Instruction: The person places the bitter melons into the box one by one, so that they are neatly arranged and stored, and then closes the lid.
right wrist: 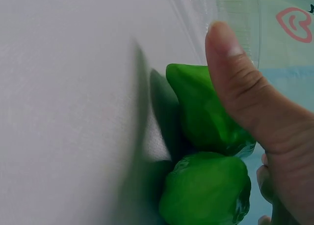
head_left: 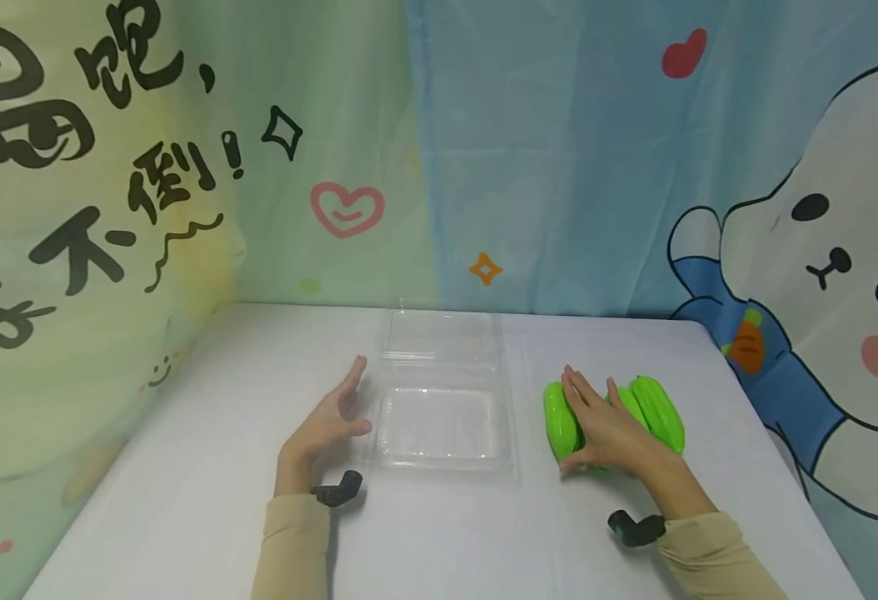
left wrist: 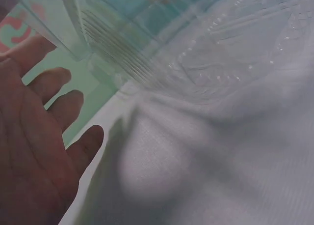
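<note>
An opened clear plastic clamshell box (head_left: 439, 461) lies on the white table, its lid (head_left: 442, 333) folded back toward the curtain. My left hand (head_left: 330, 425) stands beside the box's left side, fingers extended and thumb apart, holding nothing. In the left wrist view its palm and spread fingers show near the box's ridged edge (left wrist: 117, 53). To the right lie bright green, ridged vegetables that look like peppers. My right hand (head_left: 607, 429) spans the leftmost green pepper (head_left: 559, 421), with fingertips at its far end and the straight thumb (right wrist: 235, 72) at its near end.
Another green pepper (head_left: 658, 408) lies right of my right hand, and a third (head_left: 629, 406) is partly hidden behind the fingers. A printed curtain (head_left: 544, 167) hangs behind the table (head_left: 439, 542). Dark wrist cameras (head_left: 337, 489) sit at both cuffs.
</note>
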Demonstrator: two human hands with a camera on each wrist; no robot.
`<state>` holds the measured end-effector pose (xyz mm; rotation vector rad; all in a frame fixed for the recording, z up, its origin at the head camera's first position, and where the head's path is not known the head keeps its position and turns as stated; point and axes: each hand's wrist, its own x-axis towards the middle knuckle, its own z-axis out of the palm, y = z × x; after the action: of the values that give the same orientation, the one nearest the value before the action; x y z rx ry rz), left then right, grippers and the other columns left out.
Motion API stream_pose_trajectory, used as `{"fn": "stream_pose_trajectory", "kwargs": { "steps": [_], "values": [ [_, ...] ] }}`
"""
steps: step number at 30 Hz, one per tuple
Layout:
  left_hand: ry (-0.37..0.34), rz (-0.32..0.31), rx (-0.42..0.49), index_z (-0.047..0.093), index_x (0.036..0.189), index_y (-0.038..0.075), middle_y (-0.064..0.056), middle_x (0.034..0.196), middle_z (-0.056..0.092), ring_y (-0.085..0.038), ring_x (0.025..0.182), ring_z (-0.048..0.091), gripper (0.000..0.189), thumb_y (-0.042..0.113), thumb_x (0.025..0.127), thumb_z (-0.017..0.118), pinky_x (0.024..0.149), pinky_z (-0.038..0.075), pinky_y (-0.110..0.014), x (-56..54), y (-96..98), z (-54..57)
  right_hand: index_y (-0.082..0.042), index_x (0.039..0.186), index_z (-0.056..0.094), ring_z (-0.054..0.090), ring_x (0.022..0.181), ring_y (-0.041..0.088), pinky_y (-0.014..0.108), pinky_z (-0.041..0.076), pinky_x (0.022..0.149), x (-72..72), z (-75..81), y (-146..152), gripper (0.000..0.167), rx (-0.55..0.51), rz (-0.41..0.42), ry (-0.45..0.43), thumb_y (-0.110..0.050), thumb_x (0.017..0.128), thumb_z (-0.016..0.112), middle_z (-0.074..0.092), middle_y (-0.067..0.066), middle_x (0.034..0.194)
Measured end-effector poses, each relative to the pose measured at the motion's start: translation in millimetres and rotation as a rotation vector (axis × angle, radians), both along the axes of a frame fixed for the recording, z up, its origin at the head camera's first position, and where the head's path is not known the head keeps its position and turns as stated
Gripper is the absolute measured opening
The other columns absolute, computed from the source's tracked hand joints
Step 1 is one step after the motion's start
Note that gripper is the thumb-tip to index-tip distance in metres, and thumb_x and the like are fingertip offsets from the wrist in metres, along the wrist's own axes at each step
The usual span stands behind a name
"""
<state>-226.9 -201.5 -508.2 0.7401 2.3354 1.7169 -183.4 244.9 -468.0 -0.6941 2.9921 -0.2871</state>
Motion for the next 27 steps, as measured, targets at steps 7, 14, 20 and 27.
{"fn": "stream_pose_trajectory", "kwargs": {
  "steps": [7,14,20,27],
  "values": [
    [-0.026,-0.008,-0.027,0.01,0.154,0.015,-0.01,0.161,0.001,-0.029,0.148,0.005,0.11,0.03,0.072,0.083,0.119,0.013,-0.032,-1.4,1.4,-1.7,0.01,0.147,0.016,0.021,0.142,0.041,0.072,0.009,0.11,-0.6,0.5,-0.9,0.135,0.01,-0.015,-0.021,-0.056,0.051,0.084,0.015,0.027,0.156],
    [-0.028,-0.005,-0.051,0.01,0.154,0.013,-0.01,0.161,0.002,-0.032,0.147,0.011,0.113,0.039,0.07,0.082,0.118,0.013,-0.04,0.7,-1.2,-4.4,0.01,0.147,0.017,0.024,0.141,0.041,0.072,0.01,0.109,-1.3,-2.7,-1.3,0.135,0.026,-0.011,-0.01,-0.058,0.051,0.084,0.017,0.027,0.155],
    [-0.038,-0.001,-0.046,0.011,0.154,0.017,-0.008,0.161,0.004,-0.027,0.148,0.008,0.111,0.043,0.071,0.081,0.118,0.011,-0.037,2.0,-3.2,-8.5,0.01,0.146,0.02,0.025,0.141,0.04,0.072,0.011,0.109,-0.7,-2.8,-2.2,0.132,0.03,-0.004,0.001,-0.059,0.052,0.083,0.019,0.026,0.155],
    [-0.05,-0.034,0.035,0.012,0.153,0.014,-0.005,0.161,0.004,-0.025,0.149,0.003,0.11,0.053,0.072,0.076,0.116,0.011,-0.014,2.9,-6.3,-10.1,0.009,0.146,0.022,0.027,0.14,0.04,0.073,0.011,0.109,-2.7,-1.0,-1.6,0.131,0.027,0.011,0.009,-0.059,0.052,0.083,0.021,0.026,0.154]
  ]
}}
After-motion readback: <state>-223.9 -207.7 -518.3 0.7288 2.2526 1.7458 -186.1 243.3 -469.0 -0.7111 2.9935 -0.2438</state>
